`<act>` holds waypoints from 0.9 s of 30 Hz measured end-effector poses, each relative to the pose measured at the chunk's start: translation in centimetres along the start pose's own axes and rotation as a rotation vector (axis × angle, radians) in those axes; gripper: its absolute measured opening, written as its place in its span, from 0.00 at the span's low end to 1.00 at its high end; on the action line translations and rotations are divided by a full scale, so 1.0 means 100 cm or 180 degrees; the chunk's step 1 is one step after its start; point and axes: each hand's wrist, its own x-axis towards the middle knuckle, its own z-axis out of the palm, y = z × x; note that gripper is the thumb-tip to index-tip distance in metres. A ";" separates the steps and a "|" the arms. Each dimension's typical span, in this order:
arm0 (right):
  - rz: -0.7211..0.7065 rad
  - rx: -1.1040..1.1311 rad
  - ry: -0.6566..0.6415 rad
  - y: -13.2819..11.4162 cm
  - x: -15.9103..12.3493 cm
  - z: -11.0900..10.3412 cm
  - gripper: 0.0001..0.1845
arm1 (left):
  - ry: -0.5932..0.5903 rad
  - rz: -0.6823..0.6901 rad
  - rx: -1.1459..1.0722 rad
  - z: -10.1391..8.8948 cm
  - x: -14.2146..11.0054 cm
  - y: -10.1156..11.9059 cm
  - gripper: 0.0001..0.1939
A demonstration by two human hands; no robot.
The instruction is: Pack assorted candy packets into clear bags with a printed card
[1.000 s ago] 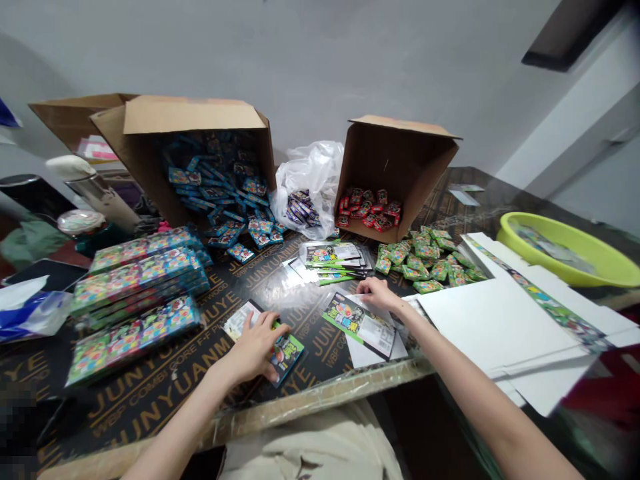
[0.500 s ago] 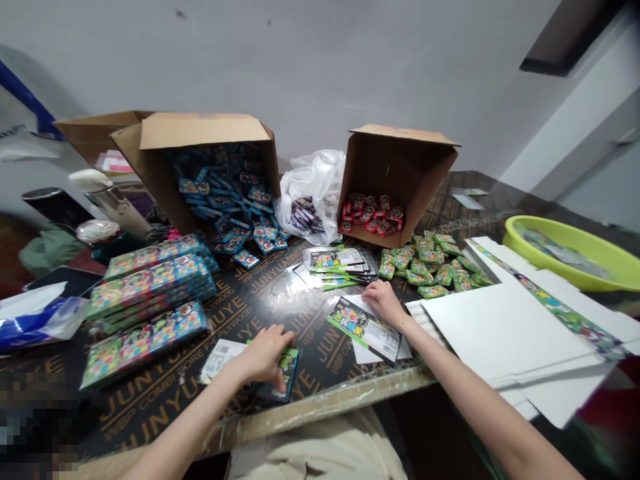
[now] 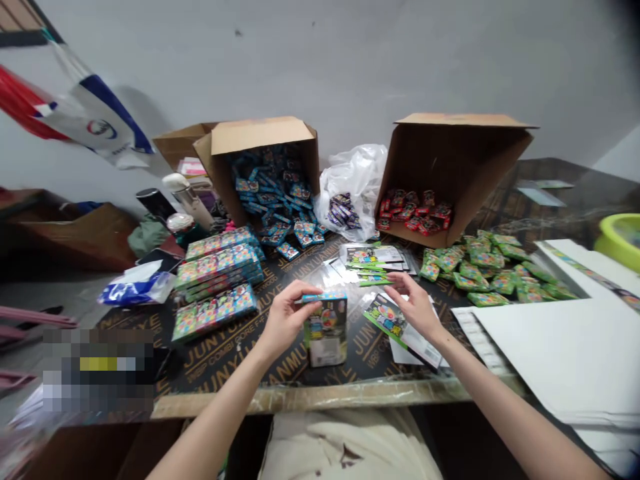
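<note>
The black table (image 3: 215,387) under my work reads "JUNYUANMUYE", with "WBP COMBI CORE" below; the writing on my packet (image 3: 327,333) is too small to read. My left hand (image 3: 289,319) grips that packet by its top, upright near the table's front edge; half a second ago it lay flat. My right hand (image 3: 415,307), fingers now loosely spread, hovers by a printed card (image 3: 384,316).
</note>
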 end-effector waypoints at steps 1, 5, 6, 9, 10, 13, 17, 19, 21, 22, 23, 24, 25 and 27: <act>-0.0078 0.0287 -0.0051 -0.019 -0.002 0.007 0.18 | 0.0140 -0.0049 -0.0106 0.002 -0.003 -0.002 0.07; -0.0416 0.0939 -0.0299 -0.077 -0.010 0.030 0.26 | 0.0262 -0.0147 -0.0282 0.011 -0.013 -0.006 0.07; -0.0413 0.1037 -0.0390 -0.085 -0.011 0.034 0.26 | 0.0225 -0.0152 -0.0332 0.013 -0.015 -0.005 0.07; -0.0180 0.1370 -0.0673 -0.095 -0.011 0.042 0.24 | 0.0170 -0.0295 -0.0500 0.015 -0.016 0.000 0.09; -0.0077 0.1489 -0.0741 -0.096 -0.010 0.042 0.23 | 0.0179 -0.0407 -0.0569 0.015 -0.016 0.001 0.09; 0.0169 0.1783 -0.0857 -0.098 -0.006 0.041 0.23 | 0.0264 -0.0768 -0.0801 0.014 -0.012 0.006 0.11; 0.0408 0.2019 -0.0972 -0.104 -0.005 0.036 0.25 | 0.0123 -0.0985 -0.1084 0.011 -0.008 0.014 0.11; 0.0450 0.2046 -0.0998 -0.106 -0.006 0.034 0.24 | -0.0042 -0.1022 -0.1138 0.010 -0.007 0.017 0.10; 0.0475 0.2014 -0.1006 -0.107 -0.007 0.032 0.23 | -0.0181 -0.0999 -0.1063 0.008 -0.007 0.019 0.09; 0.0492 0.1984 -0.0998 -0.108 -0.007 0.031 0.23 | -0.0229 -0.0981 -0.0977 0.007 -0.007 0.020 0.09; 0.0510 0.1948 -0.0980 -0.107 -0.008 0.030 0.22 | -0.0260 -0.0964 -0.0873 0.006 -0.006 0.020 0.09; 0.0524 0.1911 -0.0962 -0.107 -0.008 0.030 0.22 | -0.0286 -0.0953 -0.0766 0.005 -0.006 0.021 0.09; 0.0532 0.1878 -0.0947 -0.106 -0.009 0.029 0.22 | -0.0309 -0.0947 -0.0667 0.004 -0.005 0.021 0.09; 0.0523 0.1847 -0.0927 -0.104 -0.009 0.027 0.21 | -0.0384 -0.0931 -0.0516 0.003 -0.003 0.021 0.09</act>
